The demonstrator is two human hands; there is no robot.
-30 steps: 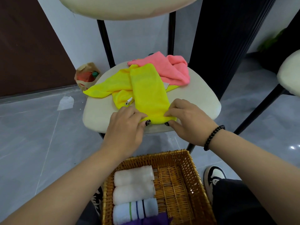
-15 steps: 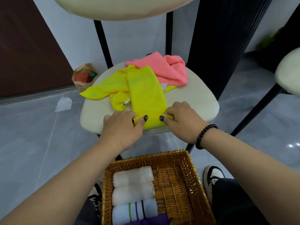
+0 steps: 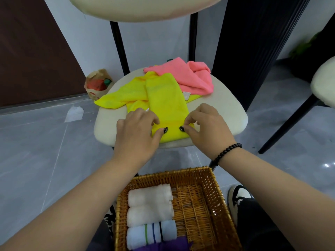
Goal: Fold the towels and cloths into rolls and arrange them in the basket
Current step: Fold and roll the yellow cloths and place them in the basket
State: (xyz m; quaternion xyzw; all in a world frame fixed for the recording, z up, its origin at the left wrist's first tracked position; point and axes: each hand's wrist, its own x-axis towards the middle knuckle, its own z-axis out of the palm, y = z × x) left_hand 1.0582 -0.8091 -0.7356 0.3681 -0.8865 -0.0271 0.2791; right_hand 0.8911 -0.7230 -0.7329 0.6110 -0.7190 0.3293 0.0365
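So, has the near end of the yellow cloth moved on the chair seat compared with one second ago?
Cannot tell. The yellow cloth seems to lie the same against the chair seat, while both hands, left hand and right hand, grip its near end.

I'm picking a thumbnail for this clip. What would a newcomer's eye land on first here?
Likely the bright yellow cloth, folded into a strip on the cream chair seat, with the left hand and right hand pinching its near end. Just behind it lies a crumpled pink cloth. Nearest the camera, a wicker basket holds rolled white towels along its left side.
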